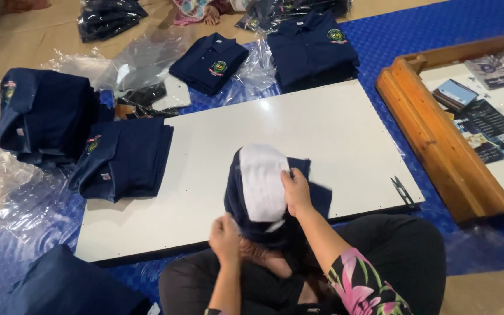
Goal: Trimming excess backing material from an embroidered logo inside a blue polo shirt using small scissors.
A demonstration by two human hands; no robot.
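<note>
I observe a seated person at the near edge of a white counter [333,134] laid on a blue mat [438,35], working a navy shirt [316,198] around a white insert card [262,182]. The shirt is held up off the counter, just above the person's lap, with the card showing on the side facing the camera. The right hand [296,191] grips the card's right edge together with the cloth, fingers closed on both. The left hand [224,238] holds the lower left of the shirt; its fingers curl narrow around the fabric, though I cannot see the fingertips. My judgement: the step in hand is wrapping the shirt over the card, and it is partly done, since the card is still largely bare. The next move calls for pulling the loose cloth flat over the card and keeping the edges square, without letting the card slip. Finished folds lie on the counter's left end as a stack [125,156], with a second stack [45,114] beside it on clear plastic. Small snips [402,190] rest near the counter's right edge, well apart from both hands. A wooden frame [438,137] stands to the right.
</note>
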